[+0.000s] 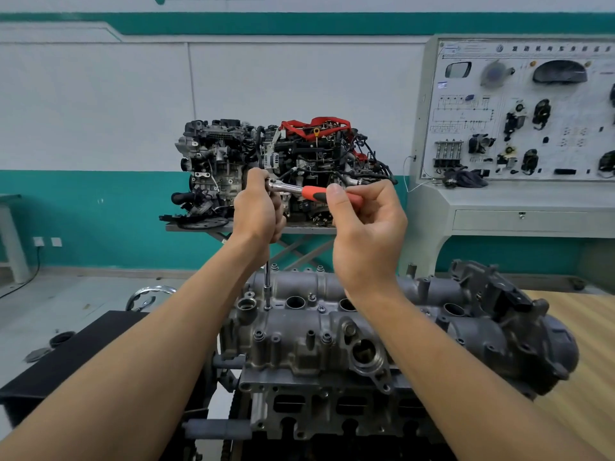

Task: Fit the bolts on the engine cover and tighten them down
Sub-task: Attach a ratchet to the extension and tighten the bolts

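Bolt [267, 308]: seated in cover [293, 331], left end.
Extension [267, 277]: upright on bolt.
Left hand [259, 211]: clenched round ratchet [286, 187] head, directly above bolt.
Right hand [364, 234]: pinching handle [316, 194], which lies level, pointing right.

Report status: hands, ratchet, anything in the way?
Left hand grips ratchet head, right hand holds its orange handle. Extension stands upright on engine cover. Nothing blocking.

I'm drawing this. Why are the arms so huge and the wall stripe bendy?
Head view: the wide lens stretches the arms near the bottom edge and bows the green stripe; the wooden table at right is smeared; the wrench and engine cover look sharp in soft, even light.
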`<action>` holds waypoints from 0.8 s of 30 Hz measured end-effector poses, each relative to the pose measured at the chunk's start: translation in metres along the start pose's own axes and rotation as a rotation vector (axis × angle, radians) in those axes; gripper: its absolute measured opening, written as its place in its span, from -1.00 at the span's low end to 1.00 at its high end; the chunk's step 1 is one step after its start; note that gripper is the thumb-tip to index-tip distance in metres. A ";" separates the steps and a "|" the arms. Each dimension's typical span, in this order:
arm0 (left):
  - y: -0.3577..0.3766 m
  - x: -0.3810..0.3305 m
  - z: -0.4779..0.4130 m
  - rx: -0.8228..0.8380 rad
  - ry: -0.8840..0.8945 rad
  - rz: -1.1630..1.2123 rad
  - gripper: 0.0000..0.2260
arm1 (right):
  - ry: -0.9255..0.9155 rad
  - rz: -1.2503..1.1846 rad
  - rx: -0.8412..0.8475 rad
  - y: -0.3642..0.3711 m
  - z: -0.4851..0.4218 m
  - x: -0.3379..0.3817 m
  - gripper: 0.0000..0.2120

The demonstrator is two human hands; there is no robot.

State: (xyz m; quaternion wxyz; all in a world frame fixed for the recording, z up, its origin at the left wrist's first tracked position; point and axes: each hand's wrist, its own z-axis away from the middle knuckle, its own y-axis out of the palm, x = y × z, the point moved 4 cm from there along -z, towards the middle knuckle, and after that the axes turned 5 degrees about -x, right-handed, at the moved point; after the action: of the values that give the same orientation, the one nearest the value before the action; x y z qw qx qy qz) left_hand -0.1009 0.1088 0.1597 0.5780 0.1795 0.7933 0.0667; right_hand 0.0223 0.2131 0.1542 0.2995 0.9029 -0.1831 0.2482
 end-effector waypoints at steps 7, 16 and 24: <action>0.020 -0.037 0.010 0.221 0.128 -0.008 -0.49 | 0.204 -0.096 0.054 -0.021 -0.045 -0.003 -0.93; 0.066 0.003 0.033 0.239 -0.021 0.045 -0.46 | 0.235 -0.016 -0.056 -0.066 -0.067 -0.016 -0.89; 0.069 0.018 0.027 0.216 -0.019 -0.013 -0.49 | 0.208 0.000 -0.059 -0.081 -0.066 -0.031 -0.89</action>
State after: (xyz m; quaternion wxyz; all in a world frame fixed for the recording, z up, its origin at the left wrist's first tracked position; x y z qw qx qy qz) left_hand -0.0658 0.1762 0.1564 0.5631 0.2361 0.7916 -0.0246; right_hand 0.0135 0.3216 0.1469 0.3431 0.8632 -0.1583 0.3350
